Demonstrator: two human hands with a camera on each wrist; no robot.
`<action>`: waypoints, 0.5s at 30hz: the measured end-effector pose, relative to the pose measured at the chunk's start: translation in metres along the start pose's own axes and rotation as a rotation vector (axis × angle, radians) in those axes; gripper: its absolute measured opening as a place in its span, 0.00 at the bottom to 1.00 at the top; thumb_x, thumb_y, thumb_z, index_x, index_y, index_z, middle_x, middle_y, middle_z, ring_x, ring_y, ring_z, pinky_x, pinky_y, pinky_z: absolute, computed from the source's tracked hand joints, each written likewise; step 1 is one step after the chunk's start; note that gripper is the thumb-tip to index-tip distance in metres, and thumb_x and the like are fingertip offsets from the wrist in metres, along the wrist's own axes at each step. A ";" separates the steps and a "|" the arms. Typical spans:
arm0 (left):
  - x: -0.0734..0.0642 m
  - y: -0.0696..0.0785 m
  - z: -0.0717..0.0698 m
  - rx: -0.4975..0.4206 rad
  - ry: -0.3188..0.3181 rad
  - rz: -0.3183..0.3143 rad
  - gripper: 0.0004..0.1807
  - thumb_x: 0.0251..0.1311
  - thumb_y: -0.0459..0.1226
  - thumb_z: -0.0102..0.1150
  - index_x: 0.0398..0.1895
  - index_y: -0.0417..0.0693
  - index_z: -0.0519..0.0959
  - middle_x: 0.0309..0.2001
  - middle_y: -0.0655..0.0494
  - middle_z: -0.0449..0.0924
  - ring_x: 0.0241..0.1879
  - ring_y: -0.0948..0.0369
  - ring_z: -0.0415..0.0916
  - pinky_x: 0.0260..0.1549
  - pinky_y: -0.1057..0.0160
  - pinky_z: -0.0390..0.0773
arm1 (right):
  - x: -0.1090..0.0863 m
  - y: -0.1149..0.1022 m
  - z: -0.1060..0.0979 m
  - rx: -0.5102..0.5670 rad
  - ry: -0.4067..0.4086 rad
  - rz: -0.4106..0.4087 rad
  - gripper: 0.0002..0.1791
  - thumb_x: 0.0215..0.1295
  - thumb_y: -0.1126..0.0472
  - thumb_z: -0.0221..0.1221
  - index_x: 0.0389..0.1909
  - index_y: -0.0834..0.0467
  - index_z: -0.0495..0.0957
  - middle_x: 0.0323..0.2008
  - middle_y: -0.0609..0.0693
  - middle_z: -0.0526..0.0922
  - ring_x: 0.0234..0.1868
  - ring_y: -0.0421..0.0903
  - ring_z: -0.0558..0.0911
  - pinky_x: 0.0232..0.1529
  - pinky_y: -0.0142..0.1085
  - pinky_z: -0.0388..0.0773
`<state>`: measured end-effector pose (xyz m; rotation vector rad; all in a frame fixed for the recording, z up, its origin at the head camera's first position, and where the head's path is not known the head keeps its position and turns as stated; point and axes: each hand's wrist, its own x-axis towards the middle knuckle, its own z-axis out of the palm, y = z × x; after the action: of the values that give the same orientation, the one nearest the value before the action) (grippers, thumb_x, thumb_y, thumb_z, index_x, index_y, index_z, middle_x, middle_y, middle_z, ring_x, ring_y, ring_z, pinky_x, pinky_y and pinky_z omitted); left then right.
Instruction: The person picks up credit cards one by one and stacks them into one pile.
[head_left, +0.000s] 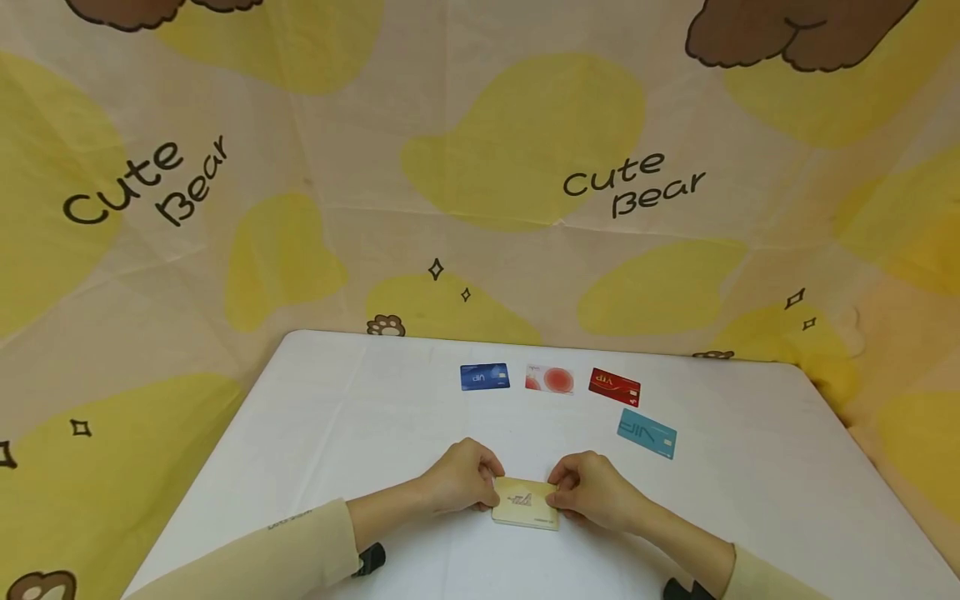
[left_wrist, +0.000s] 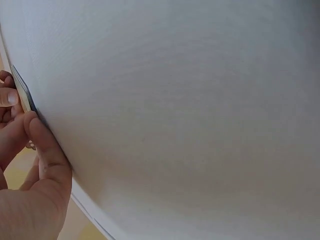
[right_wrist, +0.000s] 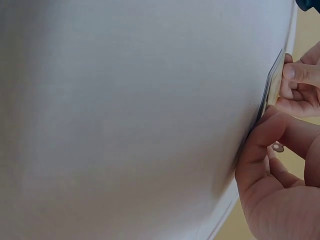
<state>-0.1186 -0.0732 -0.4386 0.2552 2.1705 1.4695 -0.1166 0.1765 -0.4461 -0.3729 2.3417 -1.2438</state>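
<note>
A small stack of cards (head_left: 523, 503), with a pale gold one on top, is low in the middle of the head view, close to the white table top. My left hand (head_left: 465, 477) pinches its left end between thumb and curled fingers. At the opposite end, my right hand (head_left: 596, 490) grips the stack the same way. Seen edge-on in the left wrist view, the card stack (left_wrist: 23, 91) shows several thin layers. The right wrist view also shows the stack (right_wrist: 272, 85) from its edge, between both hands.
Beyond the hands, a blue card (head_left: 484, 377), a white card with red circles (head_left: 550, 380) and a red card (head_left: 615, 387) lie in a row on the white table (head_left: 360, 417). A teal card (head_left: 647, 433) lies nearer, at the right. A patterned cloth (head_left: 495, 167) hangs behind.
</note>
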 end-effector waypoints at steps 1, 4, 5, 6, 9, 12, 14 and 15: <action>0.000 0.000 0.000 0.002 0.000 0.000 0.14 0.48 0.17 0.69 0.39 0.32 0.83 0.19 0.53 0.77 0.18 0.63 0.74 0.20 0.71 0.76 | 0.000 0.000 0.000 -0.001 -0.001 0.002 0.07 0.63 0.67 0.72 0.38 0.62 0.83 0.24 0.49 0.79 0.20 0.41 0.76 0.22 0.27 0.74; 0.001 0.001 0.000 0.006 0.002 -0.002 0.14 0.48 0.17 0.70 0.39 0.32 0.83 0.20 0.53 0.78 0.19 0.63 0.74 0.21 0.70 0.77 | 0.001 0.000 0.000 -0.006 -0.004 0.004 0.07 0.63 0.67 0.72 0.38 0.62 0.83 0.24 0.49 0.79 0.21 0.42 0.76 0.22 0.27 0.74; 0.001 0.001 0.000 0.008 0.004 -0.003 0.14 0.48 0.17 0.70 0.39 0.32 0.83 0.20 0.52 0.78 0.19 0.63 0.74 0.21 0.70 0.78 | 0.001 0.000 0.000 -0.005 -0.003 0.005 0.07 0.63 0.67 0.72 0.38 0.62 0.83 0.24 0.49 0.79 0.21 0.42 0.76 0.22 0.27 0.74; 0.001 0.001 0.000 0.012 0.005 -0.005 0.14 0.48 0.17 0.70 0.39 0.32 0.83 0.20 0.52 0.78 0.19 0.63 0.74 0.21 0.70 0.78 | 0.001 0.000 0.000 -0.004 -0.003 0.006 0.07 0.63 0.67 0.72 0.38 0.62 0.83 0.24 0.49 0.79 0.21 0.41 0.76 0.22 0.27 0.74; 0.002 0.000 0.000 0.023 0.008 -0.009 0.15 0.48 0.18 0.71 0.40 0.33 0.83 0.20 0.52 0.78 0.19 0.63 0.73 0.21 0.70 0.78 | 0.002 0.000 0.000 -0.007 -0.004 0.004 0.07 0.63 0.67 0.72 0.39 0.62 0.83 0.24 0.49 0.78 0.21 0.42 0.76 0.22 0.27 0.73; 0.002 -0.001 0.001 0.031 0.008 -0.005 0.15 0.48 0.18 0.70 0.40 0.33 0.83 0.20 0.52 0.77 0.19 0.63 0.73 0.21 0.70 0.77 | 0.001 -0.001 0.000 -0.006 -0.006 0.002 0.08 0.63 0.67 0.72 0.39 0.62 0.83 0.24 0.49 0.78 0.20 0.41 0.75 0.22 0.27 0.73; 0.002 -0.002 0.001 0.033 0.008 -0.002 0.14 0.48 0.18 0.70 0.39 0.33 0.83 0.20 0.53 0.77 0.19 0.63 0.73 0.21 0.70 0.77 | 0.000 -0.001 0.000 -0.008 -0.008 -0.002 0.08 0.62 0.67 0.72 0.38 0.63 0.83 0.24 0.49 0.78 0.20 0.41 0.75 0.21 0.26 0.73; 0.002 -0.003 0.001 0.032 0.008 -0.001 0.14 0.48 0.17 0.70 0.39 0.33 0.83 0.20 0.53 0.77 0.19 0.63 0.73 0.21 0.70 0.77 | 0.000 -0.001 0.000 -0.010 -0.009 -0.004 0.08 0.62 0.67 0.72 0.38 0.63 0.83 0.24 0.49 0.78 0.20 0.41 0.75 0.21 0.26 0.73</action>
<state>-0.1199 -0.0726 -0.4421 0.2599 2.2012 1.4389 -0.1165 0.1763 -0.4454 -0.3856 2.3414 -1.2305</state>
